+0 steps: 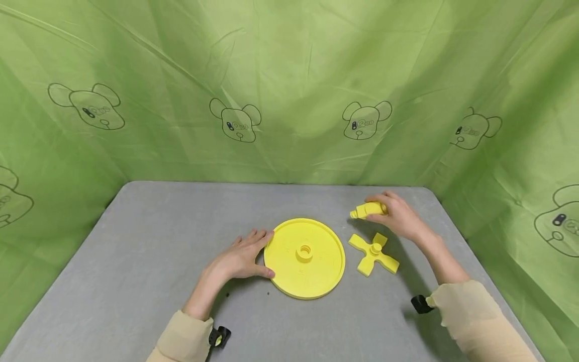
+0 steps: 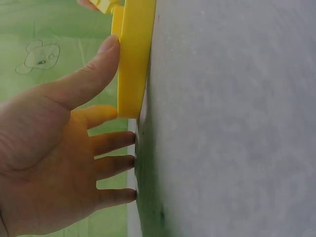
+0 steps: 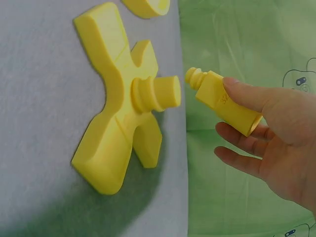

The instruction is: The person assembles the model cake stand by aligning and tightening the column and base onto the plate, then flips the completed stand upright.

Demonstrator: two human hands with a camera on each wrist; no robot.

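From the head view, the left hand [image 1: 246, 256] lies spread against the yellow disc [image 1: 305, 257] on the bench [image 1: 181, 226]. Left wrist: fingers straight, gripping nothing. Right wrist: the right hand [image 3: 286, 138] pinches a threaded piece [image 3: 228, 101]; positioning, I'd judge, next calling for aim.

Ahead of me I see a grey table [image 1: 135, 281] with rounded far corners, and green cloth [image 1: 298, 55] hanging creased behind it and down both sides. Outlined round-eared animal heads [image 1: 235, 120] mark the cloth: I count four in a row, each with a small dark oblong mark, plus one lower at either edge of my view. Two dark specks [image 1: 228, 295] dot the tabletop nearer me
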